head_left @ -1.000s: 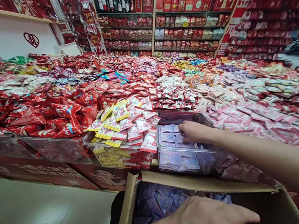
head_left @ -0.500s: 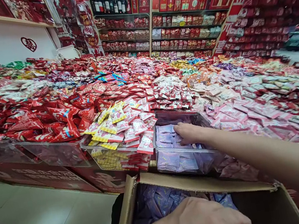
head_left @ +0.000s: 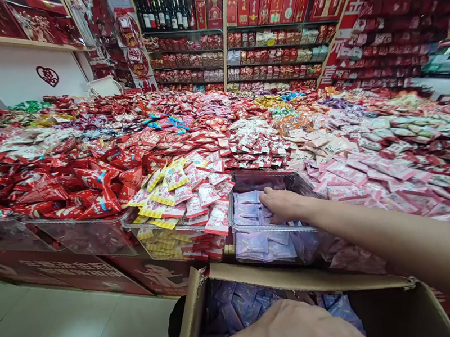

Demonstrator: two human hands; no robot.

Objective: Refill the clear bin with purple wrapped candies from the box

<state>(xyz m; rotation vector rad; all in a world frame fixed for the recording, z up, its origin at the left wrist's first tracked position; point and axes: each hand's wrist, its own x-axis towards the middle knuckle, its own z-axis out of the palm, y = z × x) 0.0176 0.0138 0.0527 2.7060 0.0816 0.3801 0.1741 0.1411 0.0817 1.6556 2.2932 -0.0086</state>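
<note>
Purple packets lie in rows in a clear plastic bin. My right hand reaches into that bin, its fingertips at the packets; its other fingers are hidden, and whether it grips one is unclear. Below the bin stands an open cardboard box holding loose purple packets. Over the box is my left hand, back up, with one finger pointing right above the packets and the rest of its fingers out of sight.
Yellow and pink packets fill the bin to the left, red packets beyond it. Pink packets heap up at the right. Shelves with bottles stand behind. Tiled floor shows at lower left.
The view has shifted slightly. My right hand stays in the bin at the purple packets, and my left hand has moved slightly left and down over the box.
</note>
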